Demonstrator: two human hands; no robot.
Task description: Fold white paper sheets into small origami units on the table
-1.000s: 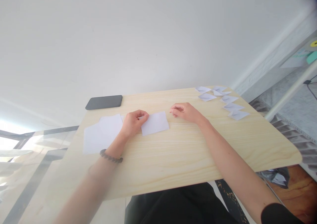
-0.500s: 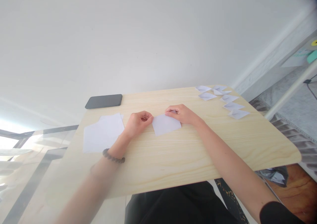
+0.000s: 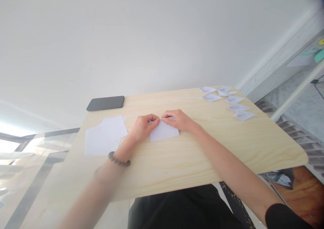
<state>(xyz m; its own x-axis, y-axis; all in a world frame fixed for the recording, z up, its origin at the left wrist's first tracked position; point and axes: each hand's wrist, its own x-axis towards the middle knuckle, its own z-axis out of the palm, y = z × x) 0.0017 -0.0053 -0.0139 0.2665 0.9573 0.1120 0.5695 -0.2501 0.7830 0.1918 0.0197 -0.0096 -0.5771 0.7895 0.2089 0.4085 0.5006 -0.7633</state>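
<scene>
A small white paper sheet [image 3: 164, 133] lies on the light wooden table [image 3: 192, 154]. My left hand [image 3: 144, 126] and my right hand [image 3: 177, 119] meet at its far edge, fingertips almost touching, each pinching the paper there. A dark bead bracelet sits on my left wrist. A stack of blank white sheets [image 3: 105, 136] lies just left of my left hand.
A dark phone [image 3: 105, 103] lies face down at the table's far left. Several folded white paper pieces [image 3: 229, 101] are spread over the far right corner. A white wall stands behind the table, and a metal rail runs along the right.
The paper slid from my left hand towards the middle. My right hand came in and took its far edge, and both hands have closed together on it.
</scene>
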